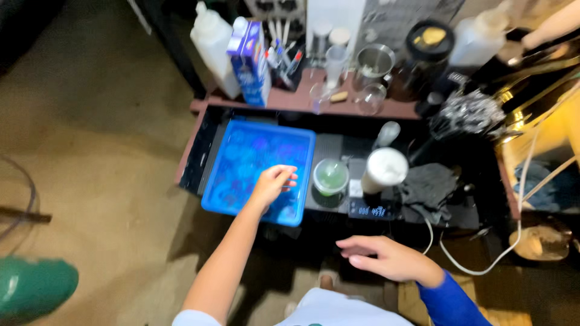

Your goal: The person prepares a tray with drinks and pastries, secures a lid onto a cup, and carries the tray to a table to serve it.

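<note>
My left hand [275, 183] reaches into a blue plastic tray [241, 205] that holds blue-tinted pieces. Its fingers are curled down over them, and I cannot tell whether they grip one. My right hand [380, 256], on an arm in a blue sleeve, hovers flat and spread below the counter's front edge and holds nothing. Just right of the tray stands a clear lidded cup with a green drink [330, 177]. Beside that, a white cup [385, 168] sits over a small black digital scale [368, 210].
A dark cloth [430, 184] lies right of the scale, and a white cable [471, 267] loops below it. The shelf behind carries a white jug [211, 45], a blue carton [251, 60], glasses, a metal pitcher [374, 60] and a dark jar [429, 39]. Another person's arm [556, 24] shows at top right.
</note>
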